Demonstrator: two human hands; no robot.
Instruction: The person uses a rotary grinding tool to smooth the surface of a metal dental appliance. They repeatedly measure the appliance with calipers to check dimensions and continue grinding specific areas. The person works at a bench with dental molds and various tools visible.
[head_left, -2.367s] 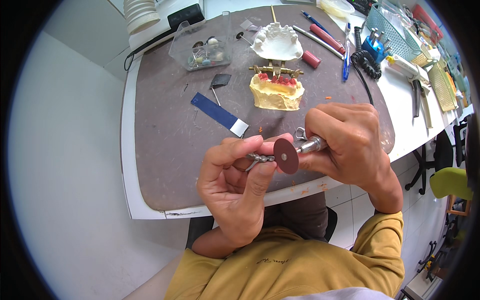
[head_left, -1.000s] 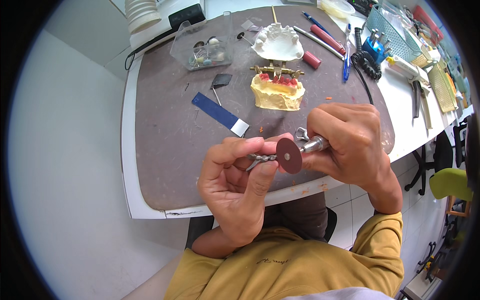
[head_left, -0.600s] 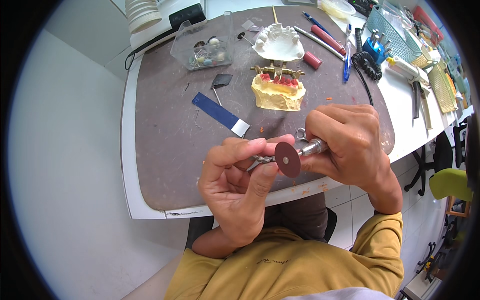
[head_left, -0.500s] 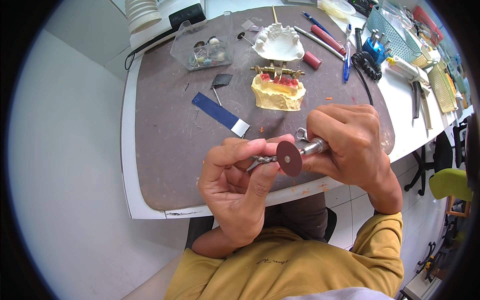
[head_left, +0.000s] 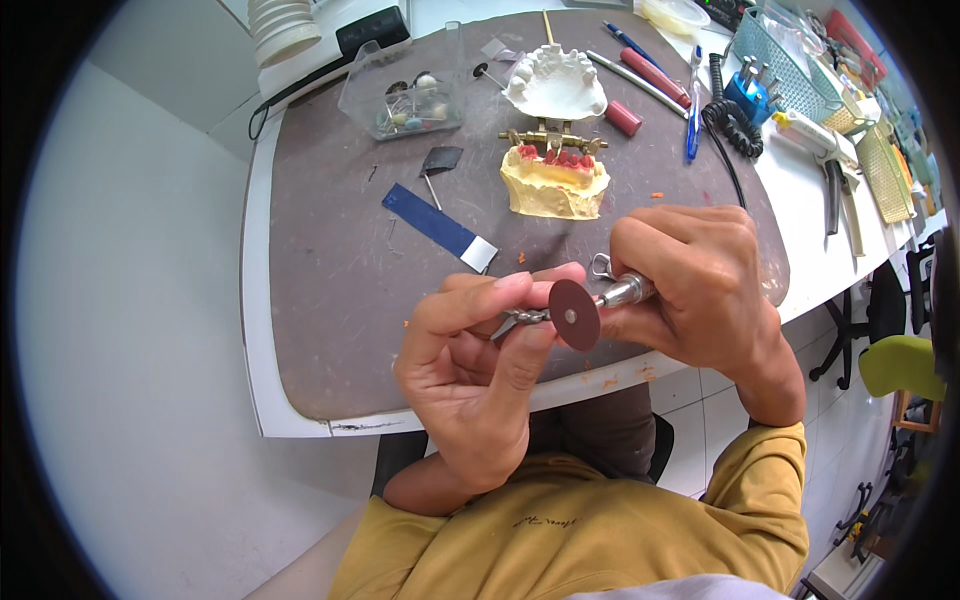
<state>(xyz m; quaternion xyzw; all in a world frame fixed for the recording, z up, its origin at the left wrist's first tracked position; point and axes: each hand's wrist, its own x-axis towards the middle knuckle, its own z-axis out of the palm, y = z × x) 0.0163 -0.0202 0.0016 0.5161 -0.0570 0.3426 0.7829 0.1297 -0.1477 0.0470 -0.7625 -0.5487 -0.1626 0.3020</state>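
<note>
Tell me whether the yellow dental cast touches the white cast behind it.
Apart. In the head view, the yellow dental cast sits nearer the person, with brown mat and a brass bar visible between it and the white cast.

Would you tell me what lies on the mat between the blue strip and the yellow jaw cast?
Only bare mat lies between the blue strip and the cast, seen in the head view.

Bright, even daylight, soft shadows, sharp centre, strong fisheye bending and black vignette at the rim.

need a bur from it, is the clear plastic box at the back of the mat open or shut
Open. The clear plastic box has its lid standing up behind it, and the small burs inside lie uncovered.
</note>
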